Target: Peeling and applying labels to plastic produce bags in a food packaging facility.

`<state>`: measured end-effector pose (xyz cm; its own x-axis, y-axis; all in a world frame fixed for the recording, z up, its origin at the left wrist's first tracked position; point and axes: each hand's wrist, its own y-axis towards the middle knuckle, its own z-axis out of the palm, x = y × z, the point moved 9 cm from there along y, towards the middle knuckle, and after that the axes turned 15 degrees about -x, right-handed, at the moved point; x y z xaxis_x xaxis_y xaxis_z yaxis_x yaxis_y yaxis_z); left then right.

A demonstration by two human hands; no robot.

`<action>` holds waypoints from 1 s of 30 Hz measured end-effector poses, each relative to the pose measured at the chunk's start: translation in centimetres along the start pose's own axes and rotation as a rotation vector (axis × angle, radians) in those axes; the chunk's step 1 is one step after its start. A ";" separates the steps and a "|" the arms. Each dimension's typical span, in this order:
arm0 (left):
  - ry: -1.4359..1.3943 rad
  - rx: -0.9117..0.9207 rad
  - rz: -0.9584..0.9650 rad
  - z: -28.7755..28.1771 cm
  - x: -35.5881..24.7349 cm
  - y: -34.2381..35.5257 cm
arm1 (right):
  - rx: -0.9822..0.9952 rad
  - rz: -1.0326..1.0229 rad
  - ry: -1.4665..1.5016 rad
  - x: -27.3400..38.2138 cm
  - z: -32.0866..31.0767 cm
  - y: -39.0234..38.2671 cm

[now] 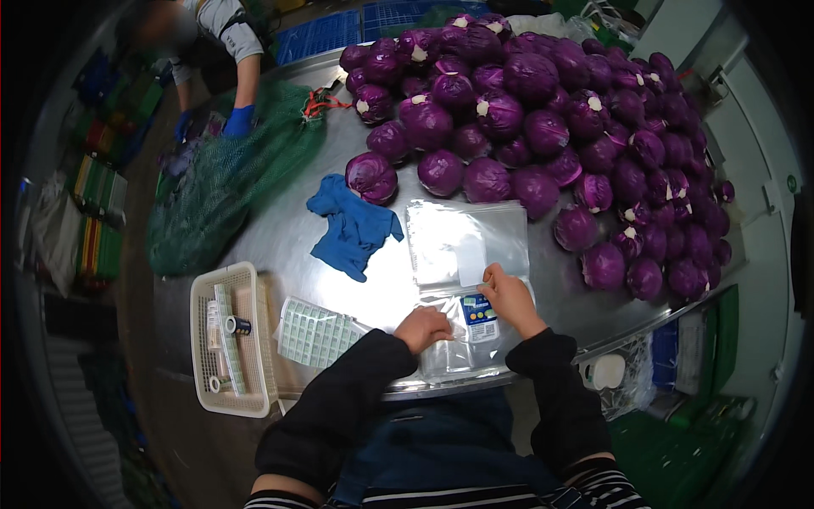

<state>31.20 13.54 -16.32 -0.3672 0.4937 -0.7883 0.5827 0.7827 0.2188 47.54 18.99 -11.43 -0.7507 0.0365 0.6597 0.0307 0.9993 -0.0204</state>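
My left hand (424, 330) has curled fingers on a clear plastic bag (437, 363). My right hand (507, 296) pinches at the upper edge of a small blue printed label (481, 329) lying on that bag; what exactly its fingertips hold is hard to make out. Above both hands lies a stack of clear bags (432, 237), with a pale piece of card visible in it. Left of my hands is a sheet of small green-and-white stickers (318, 335). A crumpled blue glove or cloth (348, 229) lies further up on the steel table (297, 254).
Purple cabbages (526, 76) are heaped across the back and right. A white basket (202, 339) with rolls sits at the left. A co-worker's blue-gloved hands (239, 120) are at a green mesh sack (203, 204), top left. Green crates (678, 441) stand below the table's right edge.
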 end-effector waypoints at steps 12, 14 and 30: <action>-0.143 -0.307 -0.249 -5.8 0.2 2.7 | 0.072 -0.055 0.173 1.3 3.7 -0.3; 0.054 -0.073 0.118 -3.1 -3.0 1.0 | 0.080 -0.287 -0.270 1.7 5.5 -0.5; -0.370 -1.018 -0.720 -10.2 6.8 -0.3 | 0.377 0.228 0.824 5.0 0.2 0.6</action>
<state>21.11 20.55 -15.89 -0.0501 -0.1607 -0.9857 -0.5289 0.8415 -0.1103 43.66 19.78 -8.30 -0.0434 0.3616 0.9313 -0.2047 0.9092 -0.3625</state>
